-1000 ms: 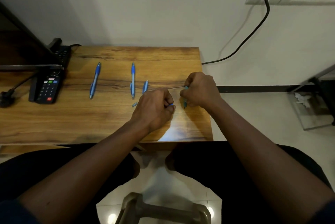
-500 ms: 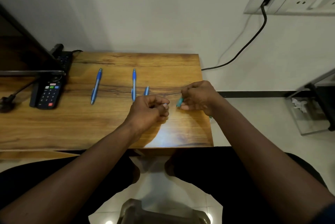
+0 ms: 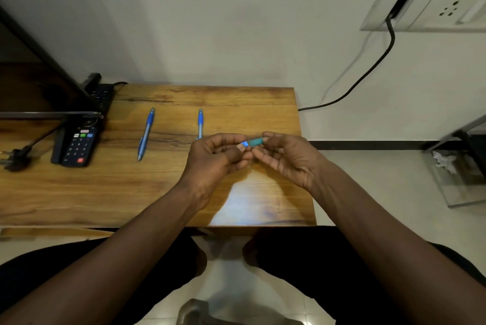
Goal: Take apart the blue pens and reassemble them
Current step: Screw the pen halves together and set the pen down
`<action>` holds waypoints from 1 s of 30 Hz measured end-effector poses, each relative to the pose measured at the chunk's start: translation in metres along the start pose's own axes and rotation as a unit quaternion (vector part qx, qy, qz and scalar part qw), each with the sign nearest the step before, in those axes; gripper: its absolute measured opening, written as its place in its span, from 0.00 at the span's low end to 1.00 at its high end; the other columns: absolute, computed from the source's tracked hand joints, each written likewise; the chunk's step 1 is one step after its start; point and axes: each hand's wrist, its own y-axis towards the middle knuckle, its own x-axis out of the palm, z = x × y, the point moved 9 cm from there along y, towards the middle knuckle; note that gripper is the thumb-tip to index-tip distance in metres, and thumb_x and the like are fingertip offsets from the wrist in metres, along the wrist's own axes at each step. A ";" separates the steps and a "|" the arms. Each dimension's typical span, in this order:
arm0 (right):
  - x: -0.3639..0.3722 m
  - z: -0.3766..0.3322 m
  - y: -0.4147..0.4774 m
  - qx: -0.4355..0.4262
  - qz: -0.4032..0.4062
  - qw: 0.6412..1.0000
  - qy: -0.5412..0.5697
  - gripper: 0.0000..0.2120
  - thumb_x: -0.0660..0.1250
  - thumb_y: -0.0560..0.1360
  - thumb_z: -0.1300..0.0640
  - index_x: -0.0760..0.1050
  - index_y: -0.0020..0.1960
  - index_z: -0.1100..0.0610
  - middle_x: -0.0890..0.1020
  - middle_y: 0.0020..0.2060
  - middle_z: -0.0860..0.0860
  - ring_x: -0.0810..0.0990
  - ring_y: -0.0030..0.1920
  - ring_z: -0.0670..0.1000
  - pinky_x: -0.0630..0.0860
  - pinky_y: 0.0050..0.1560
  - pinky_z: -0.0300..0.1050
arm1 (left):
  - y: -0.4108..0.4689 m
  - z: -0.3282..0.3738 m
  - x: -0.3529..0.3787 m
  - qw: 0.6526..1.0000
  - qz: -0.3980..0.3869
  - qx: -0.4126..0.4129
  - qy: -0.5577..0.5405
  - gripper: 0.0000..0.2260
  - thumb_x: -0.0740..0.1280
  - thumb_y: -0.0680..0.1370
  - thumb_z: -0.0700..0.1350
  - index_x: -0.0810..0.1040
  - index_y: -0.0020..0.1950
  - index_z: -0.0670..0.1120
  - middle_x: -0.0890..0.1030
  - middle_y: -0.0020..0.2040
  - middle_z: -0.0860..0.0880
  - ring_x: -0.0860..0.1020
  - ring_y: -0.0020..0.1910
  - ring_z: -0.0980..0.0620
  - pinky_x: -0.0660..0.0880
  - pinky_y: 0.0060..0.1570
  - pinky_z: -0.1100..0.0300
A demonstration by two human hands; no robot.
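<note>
Above the table (image 3: pixel 79 193), left hand (image 3: pixel 213 159) and right hand (image 3: pixel 286 159) each pinch the blue pen piece (image 3: pixel 253 142).

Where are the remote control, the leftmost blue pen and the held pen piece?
remote control (image 3: pixel 76 148), head view, on its keypad.
leftmost blue pen (image 3: pixel 146 134), head view, middle of barrel.
held pen piece (image 3: pixel 255 142), head view, its teal part.

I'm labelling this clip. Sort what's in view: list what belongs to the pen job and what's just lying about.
Job: pen piece, pinched between left hand and right hand; left blue pen and middle blue pen, lying on the table.

Lying about: remote control, plug, black cable, wall socket.
</note>
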 end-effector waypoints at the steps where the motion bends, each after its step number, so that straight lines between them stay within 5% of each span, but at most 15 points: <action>1: 0.001 0.001 0.000 -0.002 0.001 1.000 0.001 0.12 0.59 0.82 0.73 0.72 0.64 0.66 0.80 0.45 0.63 0.83 0.41 0.54 0.84 0.45 0.47 | 0.000 0.002 -0.001 1.000 0.003 0.008 0.009 0.07 0.71 0.80 0.33 0.84 0.57 0.40 0.89 0.48 0.39 0.89 0.47 0.48 0.85 0.51 0.58; 7: 0.003 -0.002 0.000 -0.033 0.007 0.999 0.018 0.18 0.61 0.81 0.73 0.69 0.71 0.66 0.81 0.48 0.65 0.86 0.37 0.53 0.86 0.43 0.47 | -0.001 0.010 -0.002 0.998 0.011 0.044 0.044 0.07 0.72 0.80 0.35 0.85 0.56 0.42 0.89 0.48 0.41 0.89 0.48 0.47 0.85 0.49 0.59; 23: 0.008 -0.026 -0.009 -0.188 0.030 0.976 -0.108 0.15 0.69 0.78 0.70 0.76 0.64 0.65 0.82 0.54 0.70 0.88 0.40 0.54 0.86 0.43 0.46 | -0.005 0.021 -0.006 0.994 0.020 0.080 0.078 0.07 0.72 0.79 0.34 0.85 0.57 0.40 0.89 0.47 0.41 0.89 0.46 0.49 0.85 0.46 0.61; 30: 0.009 -0.023 -0.005 -0.187 0.031 0.975 -0.114 0.15 0.69 0.78 0.70 0.77 0.65 0.64 0.84 0.52 0.68 0.88 0.40 0.54 0.86 0.42 0.45 | -0.002 0.026 -0.010 0.988 0.026 0.084 0.130 0.08 0.73 0.79 0.35 0.84 0.57 0.44 0.89 0.45 0.44 0.89 0.45 0.48 0.86 0.46 0.57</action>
